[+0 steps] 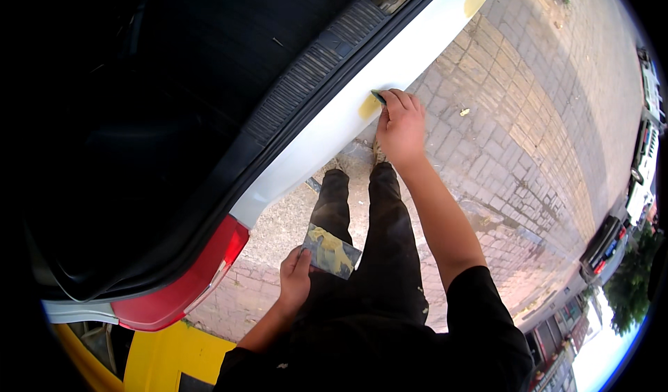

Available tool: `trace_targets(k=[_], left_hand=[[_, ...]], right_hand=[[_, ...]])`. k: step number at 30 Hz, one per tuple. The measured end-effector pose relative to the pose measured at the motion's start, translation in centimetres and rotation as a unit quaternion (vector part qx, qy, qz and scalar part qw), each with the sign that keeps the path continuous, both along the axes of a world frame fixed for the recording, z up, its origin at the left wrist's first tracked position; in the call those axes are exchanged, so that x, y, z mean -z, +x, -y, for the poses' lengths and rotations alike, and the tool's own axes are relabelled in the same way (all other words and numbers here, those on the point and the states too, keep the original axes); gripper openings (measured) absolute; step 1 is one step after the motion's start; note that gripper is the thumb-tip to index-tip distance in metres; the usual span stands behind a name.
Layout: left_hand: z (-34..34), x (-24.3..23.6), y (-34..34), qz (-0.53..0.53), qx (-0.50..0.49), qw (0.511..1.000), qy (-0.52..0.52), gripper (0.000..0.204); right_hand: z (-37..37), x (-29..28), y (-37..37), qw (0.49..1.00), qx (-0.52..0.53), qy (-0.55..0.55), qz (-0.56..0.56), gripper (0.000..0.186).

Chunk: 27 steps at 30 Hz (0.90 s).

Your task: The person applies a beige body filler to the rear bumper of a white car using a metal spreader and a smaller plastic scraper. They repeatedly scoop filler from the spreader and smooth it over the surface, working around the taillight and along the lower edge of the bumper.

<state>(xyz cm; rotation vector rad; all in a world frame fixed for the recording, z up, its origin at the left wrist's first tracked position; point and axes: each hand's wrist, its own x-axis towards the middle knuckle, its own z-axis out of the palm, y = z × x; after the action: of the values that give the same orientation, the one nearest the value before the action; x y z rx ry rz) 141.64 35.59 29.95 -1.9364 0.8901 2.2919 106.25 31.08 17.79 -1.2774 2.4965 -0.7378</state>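
My left hand [296,278] is closed on the edge of a flat grey mixing plate [329,261], held in front of my legs. Yellowish putty [331,246] is smeared over the plate's top. Further forward, my right hand [403,125] pinches a small dark green spreader [378,97], mostly hidden by the fingers. The spreader is at the right side of a yellow putty patch [368,107] on the white rear edge of a car [334,124]. Another yellow patch [476,1] lies farther along that white panel.
The car's dark boot [188,65] stands open at left, with a ribbed black sill [299,79] and a red tail light [188,281]. Something yellow [174,350] is at lower left. Brick paving [501,121] spreads right; parked vehicles [643,162] line the far right.
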Motion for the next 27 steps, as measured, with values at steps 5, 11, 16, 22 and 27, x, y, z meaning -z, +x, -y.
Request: trace_targets(k=[5,11,16,22,27], left_hand=[[-0.2,0.4,-1.1,-0.016,-0.037,0.998,0.041,0.03],[-0.2,0.3,-2.0,-0.021,-0.047,0.998,0.035,0.028],[0.6,-0.1,-3.2,-0.013,-0.066,0.997,0.041,0.027],[0.5,0.0,-3.3,-0.004,-0.067,0.997,0.031,0.027],[0.4,0.2,-3.2,-0.009,-0.074,0.996,0.047,0.026]], right_hand=[[0.4,0.8,1.6,1.0,0.012,-0.005,0.004,0.036],[0.0,0.4,1.7,0.999,-0.019,0.01,0.03,0.037],[-0.8,-0.3,3.5,0.995,-0.04,0.037,0.082,0.032],[-0.7,-0.5,0.3,0.997,0.018,-0.017,0.073,0.028],[0.7,-0.6,-0.8,1.0,-0.01,0.019,-0.001,0.032]])
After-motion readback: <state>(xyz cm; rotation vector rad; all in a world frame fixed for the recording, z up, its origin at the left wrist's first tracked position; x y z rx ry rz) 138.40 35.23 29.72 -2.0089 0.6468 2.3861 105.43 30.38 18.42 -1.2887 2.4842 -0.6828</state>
